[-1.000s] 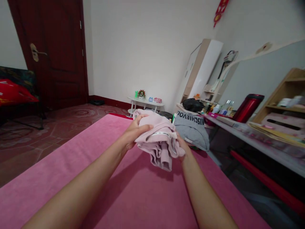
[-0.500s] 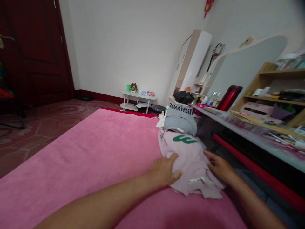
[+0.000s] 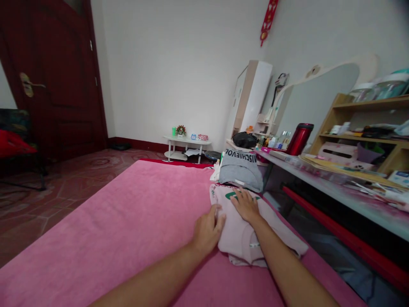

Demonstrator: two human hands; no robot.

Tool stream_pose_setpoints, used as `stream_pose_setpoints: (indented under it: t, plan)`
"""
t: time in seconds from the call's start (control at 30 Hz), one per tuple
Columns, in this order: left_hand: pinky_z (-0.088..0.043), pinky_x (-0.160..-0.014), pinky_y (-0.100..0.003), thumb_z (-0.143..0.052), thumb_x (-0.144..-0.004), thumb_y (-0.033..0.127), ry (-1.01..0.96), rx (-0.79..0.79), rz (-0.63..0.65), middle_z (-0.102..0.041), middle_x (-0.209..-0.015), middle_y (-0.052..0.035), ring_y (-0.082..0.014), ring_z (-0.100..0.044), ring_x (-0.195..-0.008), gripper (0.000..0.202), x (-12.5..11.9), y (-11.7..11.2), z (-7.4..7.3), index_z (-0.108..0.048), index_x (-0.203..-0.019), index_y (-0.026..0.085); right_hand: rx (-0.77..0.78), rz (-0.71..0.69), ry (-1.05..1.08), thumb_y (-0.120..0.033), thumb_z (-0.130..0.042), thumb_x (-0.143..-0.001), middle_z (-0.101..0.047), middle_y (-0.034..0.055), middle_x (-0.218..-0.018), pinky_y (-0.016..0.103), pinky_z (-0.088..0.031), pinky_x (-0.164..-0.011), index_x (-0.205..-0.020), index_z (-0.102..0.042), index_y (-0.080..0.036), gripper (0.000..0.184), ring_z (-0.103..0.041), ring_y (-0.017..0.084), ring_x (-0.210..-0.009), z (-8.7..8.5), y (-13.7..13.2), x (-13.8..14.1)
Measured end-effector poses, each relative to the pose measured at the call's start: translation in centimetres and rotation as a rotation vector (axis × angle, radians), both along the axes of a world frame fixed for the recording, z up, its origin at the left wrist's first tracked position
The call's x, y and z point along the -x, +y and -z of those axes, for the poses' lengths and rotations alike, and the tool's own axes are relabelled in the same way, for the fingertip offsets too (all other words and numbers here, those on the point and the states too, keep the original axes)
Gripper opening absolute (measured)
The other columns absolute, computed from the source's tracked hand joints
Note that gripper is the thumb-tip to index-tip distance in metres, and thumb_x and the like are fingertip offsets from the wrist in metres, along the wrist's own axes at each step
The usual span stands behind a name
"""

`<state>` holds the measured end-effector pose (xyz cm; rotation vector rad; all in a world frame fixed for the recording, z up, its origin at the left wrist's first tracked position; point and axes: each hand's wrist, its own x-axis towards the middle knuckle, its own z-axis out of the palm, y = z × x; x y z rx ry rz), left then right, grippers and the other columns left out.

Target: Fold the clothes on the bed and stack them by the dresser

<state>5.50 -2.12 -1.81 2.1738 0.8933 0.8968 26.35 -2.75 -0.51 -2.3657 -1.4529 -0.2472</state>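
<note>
A folded pale pink garment (image 3: 238,232) with a green print lies on the pink bed cover (image 3: 128,221) near its right edge. My right hand (image 3: 246,205) rests flat on top of it, fingers stretched out over the green print. My left hand (image 3: 207,228) presses against the garment's left side with the fingers extended. Just behind the pink garment sits a folded grey garment (image 3: 239,168) with black lettering.
A long table (image 3: 335,183) with a red flask (image 3: 299,139), bottles and a wooden shelf (image 3: 361,132) runs along the right. A small white side table (image 3: 187,145) stands by the far wall. A dark red door (image 3: 54,81) is at the left.
One second ago both hands held the bunched pink garment in the air. It now lies on the bed by the grey garment, and my right hand has moved from its side onto its top.
</note>
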Motion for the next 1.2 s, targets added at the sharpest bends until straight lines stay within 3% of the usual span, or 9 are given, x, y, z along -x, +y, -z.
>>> stream_pose_setpoints:
  t: [0.07,0.2,0.27,0.33,0.6,0.83,1.07,1.2]
  plan:
    - [-0.039,-0.06,-0.025,-0.044,-0.09,0.036,-0.053,0.045,-0.034,-0.068,-0.075,-0.0024,-0.0191,-0.062,-0.068,0.034,0.1,1.1,0.4,-0.058,-0.118,0.022,-0.087,-0.041,0.037,-0.048,-0.044,-0.089,-0.039,0.0056,-0.148,0.06,-0.02,-0.109,-0.137,-0.048,-0.03,0.051,-0.031,0.031,-0.137,1.6,0.2,-1.2]
    - [-0.038,-0.062,-0.023,-0.045,-0.084,0.02,-0.052,0.098,0.03,-0.07,-0.08,-0.0022,-0.0163,-0.062,-0.071,0.025,0.1,2.5,1.2,-0.068,-0.094,0.02,-0.506,-0.219,0.292,-0.043,-0.05,-0.082,-0.061,0.0088,-0.127,0.046,-0.034,-0.108,-0.111,-0.067,-0.021,0.041,-0.052,0.026,-0.122,2.1,-0.7,-3.6]
    - [-0.038,-0.062,-0.023,-0.046,-0.08,0.017,0.012,0.045,0.082,-0.07,-0.08,-0.0014,-0.0161,-0.062,-0.072,0.024,0.1,2.7,1.4,-0.069,-0.087,0.021,-0.673,-0.229,0.434,-0.038,-0.051,-0.079,-0.068,0.0094,-0.113,0.044,-0.039,-0.104,-0.097,-0.071,-0.019,0.033,-0.059,0.026,-0.112,2.2,-1.0,-4.4]
    - [-0.036,-0.061,-0.023,-0.049,-0.077,0.016,0.086,-0.035,0.103,-0.07,-0.078,-0.0004,-0.0165,-0.061,-0.07,0.024,0.1,2.6,1.5,-0.069,-0.086,0.022,-0.739,-0.214,0.495,-0.033,-0.051,-0.077,-0.07,0.009,-0.107,0.045,-0.04,-0.102,-0.089,-0.072,-0.019,0.028,-0.061,0.026,-0.107,2.3,-1.1,-4.8]
    - [-0.037,-0.063,-0.024,-0.049,-0.077,0.02,0.164,-0.107,0.122,-0.071,-0.081,-0.0002,-0.0173,-0.061,-0.072,0.024,0.4,2.5,1.4,-0.067,-0.091,0.025,-0.751,-0.22,0.5,-0.033,-0.052,-0.074,-0.071,0.0081,-0.105,0.044,-0.04,-0.102,-0.087,-0.072,-0.019,0.028,-0.062,0.026,-0.106,2.5,-1.0,-4.9]
    - [-0.04,-0.065,-0.021,-0.042,-0.073,0.008,-0.093,-0.074,0.259,-0.067,-0.077,-0.001,-0.014,-0.059,-0.072,0.026,-0.2,2.9,2.0,-0.066,-0.078,0.017,-0.722,-0.189,0.504,-0.035,-0.053,-0.073,-0.071,0.0076,-0.105,0.042,-0.04,-0.102,-0.089,-0.072,-0.02,0.03,-0.062,0.025,-0.105,2.5,-1.0,-5.1]
    - [-0.04,-0.064,-0.022,-0.044,-0.073,0.008,-0.222,-0.035,0.287,-0.064,-0.073,-0.0017,-0.0141,-0.056,-0.068,0.023,-0.2,2.6,1.7,-0.065,-0.072,0.015,-0.712,-0.184,0.506,-0.034,-0.052,-0.074,-0.071,0.0082,-0.106,0.042,-0.04,-0.101,-0.092,-0.072,-0.019,0.03,-0.061,0.026,-0.106,2.9,-0.9,-5.4]
    - [-0.04,-0.061,-0.021,-0.045,-0.074,0.008,-0.289,0.095,0.297,-0.064,-0.071,-0.0016,-0.0135,-0.056,-0.066,0.023,-0.4,2.8,1.9,-0.067,-0.073,0.014,-0.714,-0.199,0.493,-0.034,-0.052,-0.075,-0.071,0.0078,-0.106,0.042,-0.041,-0.101,-0.091,-0.072,-0.019,0.03,-0.062,0.025,-0.106,2.9,-0.9,-5.5]
